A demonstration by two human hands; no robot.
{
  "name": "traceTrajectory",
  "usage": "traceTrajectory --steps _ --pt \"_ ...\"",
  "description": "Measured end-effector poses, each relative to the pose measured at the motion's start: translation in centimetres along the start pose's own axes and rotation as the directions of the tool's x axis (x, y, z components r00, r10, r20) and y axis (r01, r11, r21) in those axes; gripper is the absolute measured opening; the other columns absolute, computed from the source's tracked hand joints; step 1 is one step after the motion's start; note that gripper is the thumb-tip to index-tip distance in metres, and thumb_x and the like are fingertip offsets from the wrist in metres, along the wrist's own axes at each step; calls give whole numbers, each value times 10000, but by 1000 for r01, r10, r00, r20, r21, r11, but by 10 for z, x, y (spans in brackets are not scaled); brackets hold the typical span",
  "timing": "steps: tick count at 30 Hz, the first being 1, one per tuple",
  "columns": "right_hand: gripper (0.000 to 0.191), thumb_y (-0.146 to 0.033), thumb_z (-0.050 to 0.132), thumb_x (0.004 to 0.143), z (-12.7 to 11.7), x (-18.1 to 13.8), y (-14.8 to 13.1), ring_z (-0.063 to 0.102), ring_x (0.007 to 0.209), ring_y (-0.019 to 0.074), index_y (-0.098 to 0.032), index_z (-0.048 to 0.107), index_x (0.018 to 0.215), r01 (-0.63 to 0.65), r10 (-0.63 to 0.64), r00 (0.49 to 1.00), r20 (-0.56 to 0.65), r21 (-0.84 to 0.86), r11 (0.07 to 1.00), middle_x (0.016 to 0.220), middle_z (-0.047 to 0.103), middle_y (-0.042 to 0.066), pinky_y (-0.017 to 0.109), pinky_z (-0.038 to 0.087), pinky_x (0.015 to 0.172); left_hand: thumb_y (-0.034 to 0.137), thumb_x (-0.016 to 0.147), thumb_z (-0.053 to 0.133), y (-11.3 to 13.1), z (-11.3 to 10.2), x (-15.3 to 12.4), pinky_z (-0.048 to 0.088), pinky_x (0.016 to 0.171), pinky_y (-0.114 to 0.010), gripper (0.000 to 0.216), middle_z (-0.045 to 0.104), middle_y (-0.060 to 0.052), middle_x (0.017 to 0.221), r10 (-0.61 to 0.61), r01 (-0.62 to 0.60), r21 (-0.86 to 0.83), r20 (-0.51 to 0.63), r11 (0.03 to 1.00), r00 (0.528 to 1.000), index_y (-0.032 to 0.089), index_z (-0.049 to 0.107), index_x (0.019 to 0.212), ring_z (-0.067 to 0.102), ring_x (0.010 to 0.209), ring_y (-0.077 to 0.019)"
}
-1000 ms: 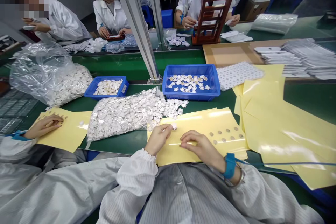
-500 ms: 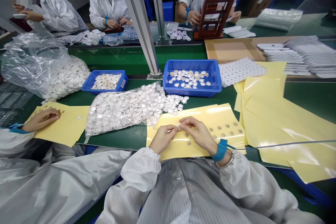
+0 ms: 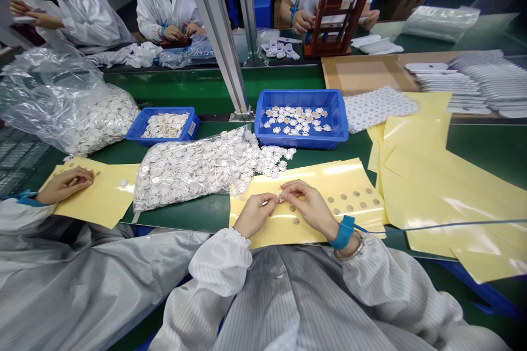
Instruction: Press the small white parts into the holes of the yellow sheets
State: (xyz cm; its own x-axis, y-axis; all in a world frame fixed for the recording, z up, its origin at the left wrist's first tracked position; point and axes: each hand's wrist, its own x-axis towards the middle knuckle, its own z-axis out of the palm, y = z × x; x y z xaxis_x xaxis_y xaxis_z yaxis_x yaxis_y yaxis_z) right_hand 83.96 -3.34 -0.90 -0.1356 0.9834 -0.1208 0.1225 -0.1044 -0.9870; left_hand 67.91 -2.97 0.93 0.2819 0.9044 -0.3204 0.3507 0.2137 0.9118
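Note:
My left hand (image 3: 253, 213) and my right hand (image 3: 309, 205) meet over a yellow sheet (image 3: 321, 186) and pinch one small white round piece (image 3: 280, 196) between their fingertips. Several small grey discs (image 3: 349, 201) sit stuck on the sheet to the right of my hands. A clear bag of white round pieces (image 3: 193, 167) lies just left of the sheet, spilling some at its open end. A blue strap (image 3: 342, 231) is on my right wrist.
A blue bin (image 3: 300, 140) of pieces stands beyond the sheet, a smaller blue bin (image 3: 162, 134) to its left. More yellow sheets (image 3: 444, 175) spread to the right. A co-worker's hand (image 3: 66, 185) rests on another yellow sheet at left. An aluminium post (image 3: 218, 38) rises mid-table. People work across the table.
One second ago my right hand lay flat on the sheet, apart from my left. It has since come up to my left fingertips, and both now pinch the white piece.

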Motion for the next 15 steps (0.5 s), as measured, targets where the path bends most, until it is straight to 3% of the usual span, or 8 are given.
traceTrajectory --steps 8,11,15 --pt "169 -365 638 779 3 -1 4 611 850 187 -197 630 767 105 -111 992 -61 -89 990 908 652 52 333 492 786 366 768 515 0 -3 -1 241 470 -223 262 408 32 519 1 1 -52 38 999 999 152 621 658 327 497 -94" --pt "219 -403 672 748 0 -4 -6 617 746 181 -195 604 754 63 -64 998 -17 -17 998 771 654 36 323 504 713 397 770 528 8 -6 -5 229 457 -222 267 409 32 533 19 -15 -75 51 997 999 157 625 708 334 498 -92" --pt "353 -422 728 690 -6 -10 -26 610 691 180 -221 542 913 71 -69 993 -95 25 997 715 631 4 313 505 636 532 774 511 24 -3 -7 190 409 -218 411 396 33 501 -42 67 -242 106 968 993 157 534 609 297 435 -67"
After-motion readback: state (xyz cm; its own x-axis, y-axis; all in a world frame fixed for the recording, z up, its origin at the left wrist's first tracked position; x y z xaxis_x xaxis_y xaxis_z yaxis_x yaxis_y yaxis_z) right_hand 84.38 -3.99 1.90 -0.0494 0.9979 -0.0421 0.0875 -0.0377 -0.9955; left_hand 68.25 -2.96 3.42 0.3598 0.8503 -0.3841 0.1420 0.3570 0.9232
